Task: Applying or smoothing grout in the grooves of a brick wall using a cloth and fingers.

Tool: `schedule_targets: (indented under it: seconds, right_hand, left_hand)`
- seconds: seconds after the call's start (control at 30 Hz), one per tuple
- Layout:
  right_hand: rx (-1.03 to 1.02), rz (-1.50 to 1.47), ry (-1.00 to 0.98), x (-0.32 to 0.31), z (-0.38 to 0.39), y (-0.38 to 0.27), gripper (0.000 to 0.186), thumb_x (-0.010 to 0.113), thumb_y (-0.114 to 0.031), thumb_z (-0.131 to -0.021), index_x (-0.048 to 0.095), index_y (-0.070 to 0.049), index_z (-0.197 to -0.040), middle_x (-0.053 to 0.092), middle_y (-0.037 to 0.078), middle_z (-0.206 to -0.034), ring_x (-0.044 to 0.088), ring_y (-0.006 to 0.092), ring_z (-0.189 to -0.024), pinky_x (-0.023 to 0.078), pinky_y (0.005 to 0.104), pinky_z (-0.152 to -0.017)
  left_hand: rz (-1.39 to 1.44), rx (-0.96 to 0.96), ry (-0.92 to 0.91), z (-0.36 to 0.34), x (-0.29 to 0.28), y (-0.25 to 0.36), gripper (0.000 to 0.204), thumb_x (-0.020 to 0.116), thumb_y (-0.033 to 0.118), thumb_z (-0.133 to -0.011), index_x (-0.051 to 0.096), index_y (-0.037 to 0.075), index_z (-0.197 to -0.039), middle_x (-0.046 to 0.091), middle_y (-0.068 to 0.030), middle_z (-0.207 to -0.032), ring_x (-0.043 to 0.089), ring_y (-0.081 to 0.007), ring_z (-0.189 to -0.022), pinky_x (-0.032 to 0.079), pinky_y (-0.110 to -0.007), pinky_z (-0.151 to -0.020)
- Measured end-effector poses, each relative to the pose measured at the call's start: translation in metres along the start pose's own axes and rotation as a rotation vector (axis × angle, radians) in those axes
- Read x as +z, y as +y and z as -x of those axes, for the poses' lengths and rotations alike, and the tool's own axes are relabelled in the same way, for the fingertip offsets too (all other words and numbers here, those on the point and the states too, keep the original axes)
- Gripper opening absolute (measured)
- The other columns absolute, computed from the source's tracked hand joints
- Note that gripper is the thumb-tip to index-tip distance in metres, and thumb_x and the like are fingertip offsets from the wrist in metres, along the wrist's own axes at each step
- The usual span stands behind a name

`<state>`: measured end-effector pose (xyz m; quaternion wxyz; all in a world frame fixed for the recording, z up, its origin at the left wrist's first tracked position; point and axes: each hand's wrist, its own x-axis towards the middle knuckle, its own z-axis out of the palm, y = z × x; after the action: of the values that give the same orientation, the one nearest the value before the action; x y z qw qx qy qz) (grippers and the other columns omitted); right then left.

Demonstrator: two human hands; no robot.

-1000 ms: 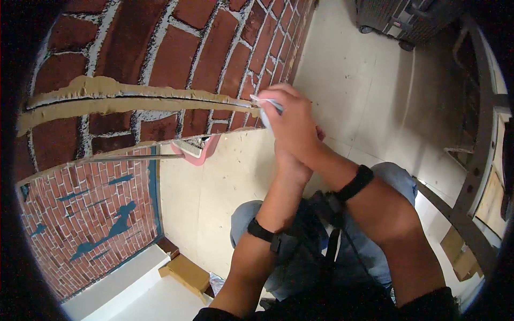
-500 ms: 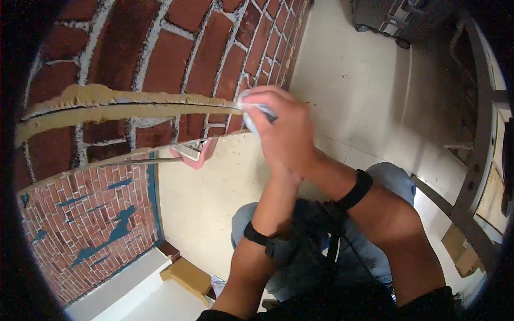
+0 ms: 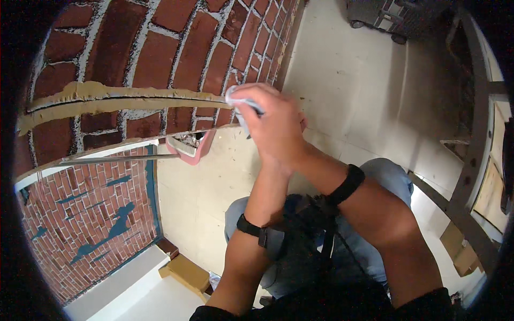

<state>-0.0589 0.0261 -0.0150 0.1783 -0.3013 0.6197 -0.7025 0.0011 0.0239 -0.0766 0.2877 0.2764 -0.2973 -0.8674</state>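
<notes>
My hands are pressed together at the right end of a long dark gap in a brick-patterned panel (image 3: pixel 182 59). The right hand (image 3: pixel 276 117) lies on top, fingers and thumb closed round a crumpled whitish soft thing, a cloth or thin bag (image 3: pixel 232 96); its exact kind is not clear. That thing touches the panel at the gap. My left hand (image 3: pixel 274 158) comes up beneath the right, its fingers mostly hidden. Along both sides of the gap run uneven tan strips (image 3: pixel 155 105).
Below the panel, a pink-rimmed bin (image 3: pixel 195 155) stands on the pale floor (image 3: pixel 193 198), by a metal rod (image 3: pixel 128 158). A second brick-patterned panel (image 3: pixel 101 214) is at the left, a cardboard box (image 3: pixel 187 274) near it. A dark wheeled case (image 3: pixel 385 21) and metal frame (image 3: pixel 474 160) are at the right.
Both hands and the whitish thing have moved slightly left in the picture. The view has also shifted a little, showing more of the pink-rimmed bin.
</notes>
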Motion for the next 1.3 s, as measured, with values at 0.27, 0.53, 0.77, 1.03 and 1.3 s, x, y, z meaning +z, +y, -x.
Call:
schedule_targets:
  seconds: [0.27,0.53,0.77,1.03,1.3]
  right_hand:
    - [0.421,0.218,-0.187,-0.012,0.009,0.06,0.011,0.064,-0.009,-0.079,0.067,-0.007,-0.089,0.067,0.014,-0.085,0.065,0.0247,-0.076,0.05,0.0326,-0.071]
    - [-0.204,-0.086,0.082,0.006,-0.009,0.005,0.013,0.063,-0.001,-0.076,0.067,-0.004,-0.087,0.067,0.014,-0.085,0.065,0.0257,-0.077,0.05,0.0328,-0.07]
    - [0.266,0.135,0.015,-0.008,0.004,0.04,0.011,0.063,-0.002,-0.076,0.067,-0.004,-0.086,0.067,0.011,-0.084,0.066,0.0243,-0.077,0.051,0.0295,-0.072]
    - [0.028,0.07,0.029,-0.001,0.005,0.003,0.011,0.061,-0.002,-0.078,0.063,-0.005,-0.088,0.065,0.014,-0.092,0.064,0.0275,-0.087,0.05,0.0332,-0.074]
    - [-0.002,-0.001,0.052,0.001,0.007,-0.006,0.019,0.065,-0.005,-0.077,0.056,-0.01,-0.093,0.066,0.012,-0.084,0.065,0.0319,-0.077,0.05,0.0381,-0.066]
  left_hand:
    - [0.203,-0.236,0.314,0.003,-0.013,-0.017,0.034,0.038,0.038,-0.094,0.049,0.013,-0.113,0.057,-0.0069,-0.101,0.056,-0.0241,-0.091,0.046,-0.042,-0.083]
    - [0.027,-0.038,0.157,0.009,0.006,0.01,0.029,0.041,0.029,-0.094,0.048,0.01,-0.114,0.056,-0.0076,-0.105,0.054,-0.0218,-0.098,0.042,-0.042,-0.088]
    - [0.179,-0.211,0.251,0.008,0.027,0.002,0.032,0.042,0.036,-0.093,0.048,0.011,-0.111,0.054,-0.0058,-0.1,0.054,-0.0184,-0.091,0.046,-0.037,-0.078]
    - [0.023,-0.085,0.042,0.006,0.004,-0.001,0.029,0.044,0.035,-0.093,0.047,0.012,-0.11,0.054,-0.0032,-0.095,0.055,-0.0168,-0.085,0.047,-0.036,-0.072]
    - [0.048,-0.092,0.294,0.008,0.02,-0.001,0.034,0.043,0.041,-0.093,0.047,0.013,-0.112,0.056,-0.0034,-0.092,0.057,-0.0178,-0.08,0.049,-0.036,-0.069]
